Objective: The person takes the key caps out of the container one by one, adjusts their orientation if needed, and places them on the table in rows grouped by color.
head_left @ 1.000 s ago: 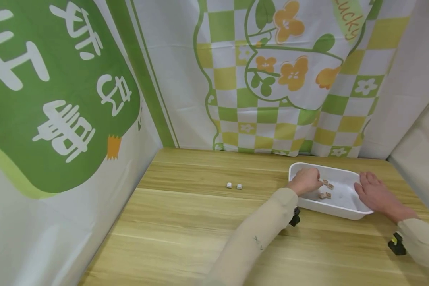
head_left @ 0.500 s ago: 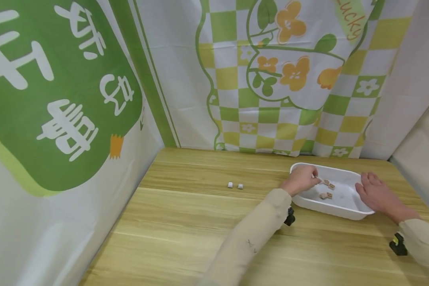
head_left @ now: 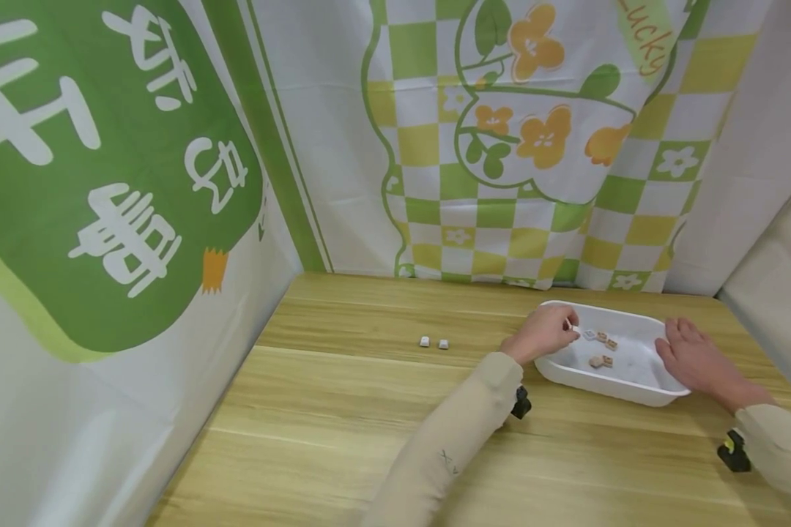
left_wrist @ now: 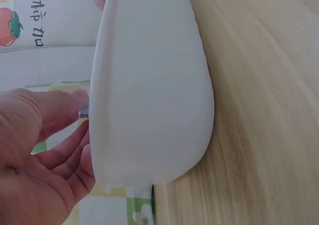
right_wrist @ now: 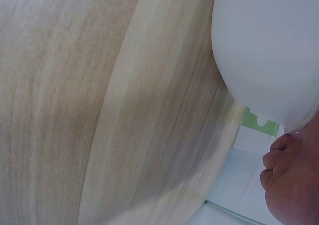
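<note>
My left hand (head_left: pixel 546 333) is over the left end of a white plastic tray (head_left: pixel 606 380). Its thumb and fingers pinch a small white keycap (head_left: pixel 575 330), seen as a greyish keycap edge (left_wrist: pixel 83 112) just past the tray rim in the left wrist view. Inside the tray lie several small tan keycaps (head_left: pixel 607 361) and a white keycap (head_left: pixel 589 334). My right hand (head_left: pixel 695 359) rests on the tray's right end with its fingers extended; in the right wrist view, part of the right hand (right_wrist: pixel 291 177) shows beside the tray's outer wall.
Two white keycaps, a left one (head_left: pixel 425 341) and a right one (head_left: pixel 443 344), sit apart on the wooden table (head_left: pixel 316 410), left of the tray. A patterned curtain (head_left: pixel 474 212) hangs behind the table, and a green-and-white cloth (head_left: pixel 171 307) hangs at the left.
My left hand has drawn back leftward from the middle of the tray toward its left end, pinching the keycap. A white keycap now shows beside the tan ones. The right hand stays put.
</note>
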Demonstrator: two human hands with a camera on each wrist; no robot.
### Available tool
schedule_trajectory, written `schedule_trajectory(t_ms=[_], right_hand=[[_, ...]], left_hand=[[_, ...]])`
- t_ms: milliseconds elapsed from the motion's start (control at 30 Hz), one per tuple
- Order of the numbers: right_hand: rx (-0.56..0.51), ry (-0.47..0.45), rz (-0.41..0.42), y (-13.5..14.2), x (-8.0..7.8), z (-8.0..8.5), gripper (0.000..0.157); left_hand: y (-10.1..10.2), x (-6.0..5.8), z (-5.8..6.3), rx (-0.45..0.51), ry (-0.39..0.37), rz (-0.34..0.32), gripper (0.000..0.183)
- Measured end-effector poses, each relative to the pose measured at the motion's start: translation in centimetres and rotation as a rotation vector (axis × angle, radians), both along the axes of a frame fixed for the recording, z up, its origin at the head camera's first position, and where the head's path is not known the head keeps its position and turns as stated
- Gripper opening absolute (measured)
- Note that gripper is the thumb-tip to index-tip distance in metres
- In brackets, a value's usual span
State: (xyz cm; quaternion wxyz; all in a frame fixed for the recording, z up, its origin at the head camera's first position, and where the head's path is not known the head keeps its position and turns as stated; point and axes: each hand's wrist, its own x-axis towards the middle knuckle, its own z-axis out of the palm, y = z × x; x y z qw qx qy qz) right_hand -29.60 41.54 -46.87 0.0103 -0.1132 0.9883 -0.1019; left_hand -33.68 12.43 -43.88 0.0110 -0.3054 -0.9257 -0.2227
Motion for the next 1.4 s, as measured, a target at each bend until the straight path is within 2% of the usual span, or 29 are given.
schedule_trajectory(t_ms=[133,267,500,700,933,1100,1233,1400], right_hand=[[-0.015,0.017,0.005,0.2,-0.2,-0.5,0.069],[-0.015,0.044,0.010,0.4,-0.4,-0.9,0.068],[-0.013,0.042,0.017,0.3,-0.3,-0.6,0.067],[-0.030,0.062,0.030,0.3,0.0,-0.4,0.065],[-0.032,0.013,0.016,0.1,-0.1,-0.2,0.069],[-0.023,0.030,0.017,0.2,-0.2,-0.3,0.067],[-0.012,0.033,0.015,0.1,-0.2,-0.2,0.067],[-0.009,-0.003,0.008,0.0,-0.1,0.0,0.070]], left_hand=[[-0.7,0.2,0.1,0.000,-0.027,-0.004,0.018],[-1.2,0.1,0.3,0.001,-0.016,-0.007,0.020],[-2.2,-0.1,0.5,0.019,-0.031,-0.009,0.026],[-3.3,-0.1,0.5,0.062,-0.069,-0.009,0.022],[-5.0,-0.4,0.4,0.109,-0.098,0.008,0.020],[-6.0,-0.7,0.3,0.114,-0.086,0.019,0.020],[-6.9,-0.7,0.3,0.136,-0.108,0.013,0.021],[-7.9,-0.5,0.2,0.105,-0.112,-0.004,0.018]])
